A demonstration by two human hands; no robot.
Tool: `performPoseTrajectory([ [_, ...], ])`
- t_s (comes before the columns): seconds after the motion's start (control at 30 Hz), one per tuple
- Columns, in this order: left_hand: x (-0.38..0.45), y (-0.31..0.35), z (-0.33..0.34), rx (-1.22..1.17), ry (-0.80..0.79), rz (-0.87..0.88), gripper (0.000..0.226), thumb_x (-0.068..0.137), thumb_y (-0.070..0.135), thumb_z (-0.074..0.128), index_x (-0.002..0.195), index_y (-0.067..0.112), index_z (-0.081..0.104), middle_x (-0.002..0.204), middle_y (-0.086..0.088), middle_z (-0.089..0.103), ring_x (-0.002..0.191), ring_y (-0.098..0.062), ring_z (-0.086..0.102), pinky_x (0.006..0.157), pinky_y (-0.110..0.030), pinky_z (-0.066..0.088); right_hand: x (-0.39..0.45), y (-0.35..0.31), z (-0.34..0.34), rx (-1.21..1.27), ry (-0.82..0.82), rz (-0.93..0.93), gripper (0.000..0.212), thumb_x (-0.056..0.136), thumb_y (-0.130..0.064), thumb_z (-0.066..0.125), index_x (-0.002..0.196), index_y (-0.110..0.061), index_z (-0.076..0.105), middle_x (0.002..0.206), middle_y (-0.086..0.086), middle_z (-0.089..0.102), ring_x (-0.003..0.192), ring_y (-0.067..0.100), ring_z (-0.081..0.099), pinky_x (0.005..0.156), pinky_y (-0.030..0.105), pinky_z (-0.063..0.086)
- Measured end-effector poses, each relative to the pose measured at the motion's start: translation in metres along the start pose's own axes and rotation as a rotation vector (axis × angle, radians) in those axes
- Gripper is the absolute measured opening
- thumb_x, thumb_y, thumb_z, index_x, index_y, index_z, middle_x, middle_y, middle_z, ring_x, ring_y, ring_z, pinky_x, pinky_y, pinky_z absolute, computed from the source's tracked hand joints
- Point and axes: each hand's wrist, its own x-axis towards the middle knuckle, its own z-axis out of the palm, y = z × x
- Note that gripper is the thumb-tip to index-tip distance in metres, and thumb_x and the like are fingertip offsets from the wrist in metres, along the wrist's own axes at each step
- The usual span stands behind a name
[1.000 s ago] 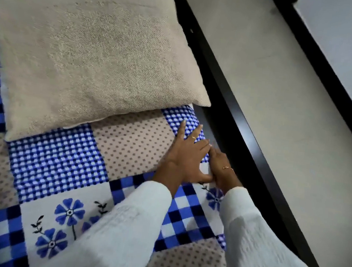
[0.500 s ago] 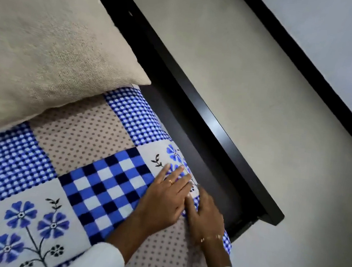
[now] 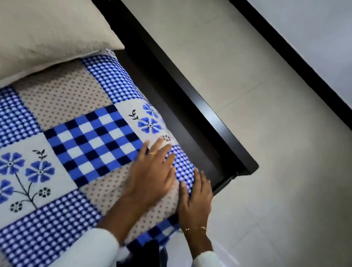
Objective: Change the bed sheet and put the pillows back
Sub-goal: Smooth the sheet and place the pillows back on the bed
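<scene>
— Patchwork bed sheet (image 3: pixel 66 139)?
— Spread flat over the mattress, reaching the corner by the black bed frame (image 3: pixel 206 106).
— Left hand (image 3: pixel 153 174)?
— Flat on the sheet, fingers straight and slightly spread, pressing.
— Right hand (image 3: pixel 196 198)?
— At the sheet's edge, fingers extended, touching the side fold.
— Pillow (image 3: pixel 36 23)?
— Beige, lying on the sheet, upper left.

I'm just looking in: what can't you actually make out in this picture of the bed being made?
Head view only:
- The mattress and the bed sheet's tucked edge: hidden by the sheet itself and the dark bed frame.
- The pillow: cut off by the top and left edges.
- Fingertips of the right hand and left hand: motion-blurred, so the grip is unclear.
- The dark object by the bottom edge: cut off, unidentifiable.
</scene>
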Motion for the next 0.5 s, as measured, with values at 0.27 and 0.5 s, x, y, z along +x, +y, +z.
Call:
performPoseTrajectory([
  [0.27, -0.094, 0.039, 0.041, 0.133, -0.077, 0.175, 0.089, 0.063, 0.051, 0.062, 0.14, 0.016, 0.033, 0.151, -0.01, 0.03, 0.14, -0.031, 0.021, 0.11, -0.053, 0.017, -0.012, 0.034, -0.006, 0.315, -0.066, 0.186, 0.085, 0.079, -0.064, 0.052, 0.13, 0.003, 0.041, 0.132, 0.02, 0.049, 0.124, 0.029, 0.045, 0.106, 0.038, 0.033],
  [0.5, -0.094, 0.069, 0.049, 0.264, -0.144, 0.395, 0.045, 0.074, 0.034, 0.059, 0.117, 0.023, 0.065, 0.14, 0.003, 0.049, 0.131, -0.031, 0.042, 0.11, -0.044, 0.024, -0.075, 0.031, 0.004, 0.411, 0.08, 0.336, 0.054, 0.094, -0.026, 0.046, 0.139, 0.001, 0.033, 0.139, 0.02, 0.043, 0.129, 0.029, 0.041, 0.104, 0.03, 0.031],
])
